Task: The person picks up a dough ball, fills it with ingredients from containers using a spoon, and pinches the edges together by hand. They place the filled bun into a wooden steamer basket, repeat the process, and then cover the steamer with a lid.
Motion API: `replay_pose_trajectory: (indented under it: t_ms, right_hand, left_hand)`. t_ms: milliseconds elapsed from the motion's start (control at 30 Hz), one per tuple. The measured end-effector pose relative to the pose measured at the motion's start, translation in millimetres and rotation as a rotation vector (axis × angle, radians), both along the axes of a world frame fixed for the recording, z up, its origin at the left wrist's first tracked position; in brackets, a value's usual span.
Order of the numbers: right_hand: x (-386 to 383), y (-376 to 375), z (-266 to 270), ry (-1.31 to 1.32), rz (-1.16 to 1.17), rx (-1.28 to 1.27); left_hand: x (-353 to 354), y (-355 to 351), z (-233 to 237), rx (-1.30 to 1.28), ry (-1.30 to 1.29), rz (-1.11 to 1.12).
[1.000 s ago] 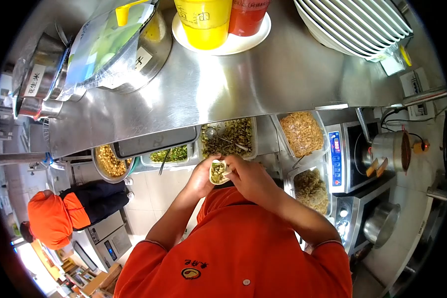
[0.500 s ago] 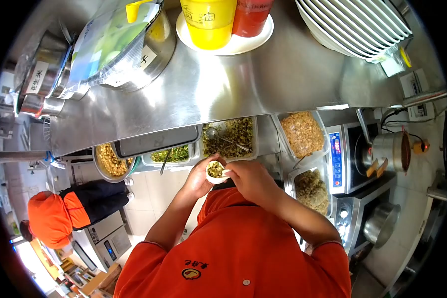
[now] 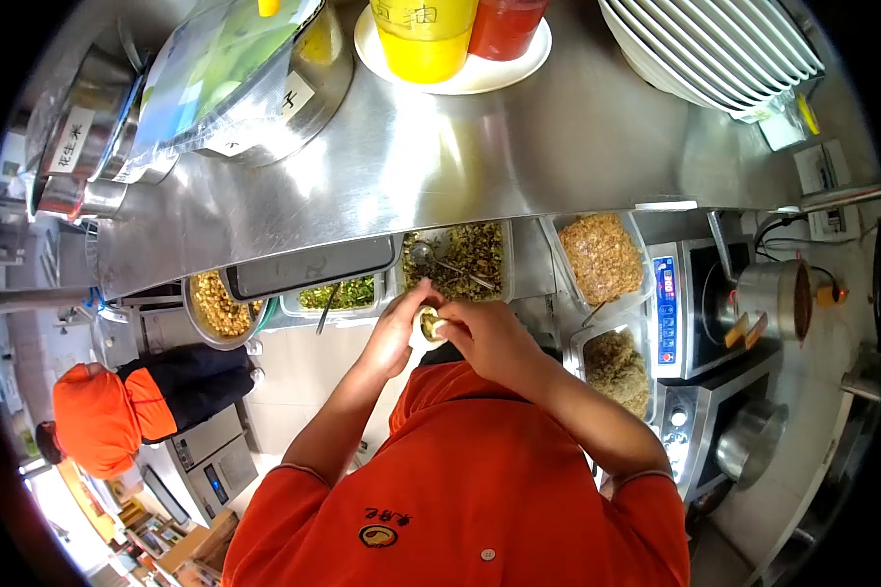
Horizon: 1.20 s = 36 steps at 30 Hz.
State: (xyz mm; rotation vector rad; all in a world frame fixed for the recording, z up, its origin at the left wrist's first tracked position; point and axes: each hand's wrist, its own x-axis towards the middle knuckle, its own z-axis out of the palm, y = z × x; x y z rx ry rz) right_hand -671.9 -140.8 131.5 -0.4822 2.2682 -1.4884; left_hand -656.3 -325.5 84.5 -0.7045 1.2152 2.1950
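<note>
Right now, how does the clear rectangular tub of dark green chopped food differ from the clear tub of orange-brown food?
- Colour: dark green tub holds mottled green bits; orange-brown tub holds a fairly uniform mix.
- Shape: the green food looks loosely spread; the orange-brown food is one heaped mass.
- Utensil: a metal spoon lies on the green food; none lies across the orange-brown mound.
Shared: both uncovered in the visible part.

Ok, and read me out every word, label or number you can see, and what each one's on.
"花生米": metal container, far left
"子": large pot, rest of label hidden
"油": yellow container, character before it cut off
Too small or blurred: shirt lettering, cooker panel, red container, wall papers
</note>
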Motion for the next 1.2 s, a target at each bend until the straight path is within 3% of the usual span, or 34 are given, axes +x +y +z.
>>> replay_pose_trajectory:
  t_ms: [133, 200, 233, 467, 500, 567, 600, 667, 800, 867, 1000, 1067, 1200]
  right_hand:
    - [-5, 4, 12, 0.043, 0.026, 0.008]
    - [-3, 3, 18, 0.080, -0.003, -0.007]
    - [-2, 2, 19, 0.119, -0.031, -0.023]
    - [-2, 5, 10, 0.148, -0.021, 0.035]
    - [-2, 6, 10, 0.151, -0.035, 0.037]
    - [-2, 7, 10, 0.152, -0.050, 0.039]
    - [-3, 8, 11, 0.149, -0.051, 0.040]
    - [-2, 9, 10, 0.147, -0.053, 0.041]
    - [-1, 9, 3, 0.187, -0.059, 0.052]
    - [-1, 10, 5, 0.181, -0.059, 0.063]
    - [2, 11, 6, 0.167, -0.071, 0.034]
    - [3, 11, 4, 0.182, -0.063, 0.033]
    - [7, 12, 2, 0.242, -0.097, 0.067]
  left_hand:
    - [5, -3, 17, 0.036, 0.243, 0.039]
    - [13, -3, 23, -0.274, 0.358, -0.087]
    - [15, -1, 24, -0.299, 0.329, -0.090]
    - [13, 5, 3, -0.284, 0.481, 0.007]
    - [13, 4, 7, -0.284, 0.482, 0.007]
    - [13, 0, 19, -0.044, 0.312, 0.034]
    - [12, 1, 20, -0.045, 0.311, 0.032]
    - [9, 5, 20, -0.305, 0.255, -0.063]
    - [12, 7, 6, -0.333, 0.416, -0.068]
    - [13, 3, 8, -0.071, 0.334, 0.026]
    - [11, 8, 13, -0.096, 0.270, 0.059]
    - [12, 7, 4, -0.310, 0.390, -0.061]
    - [17, 11, 6, -0.240, 0.487, 0.006]
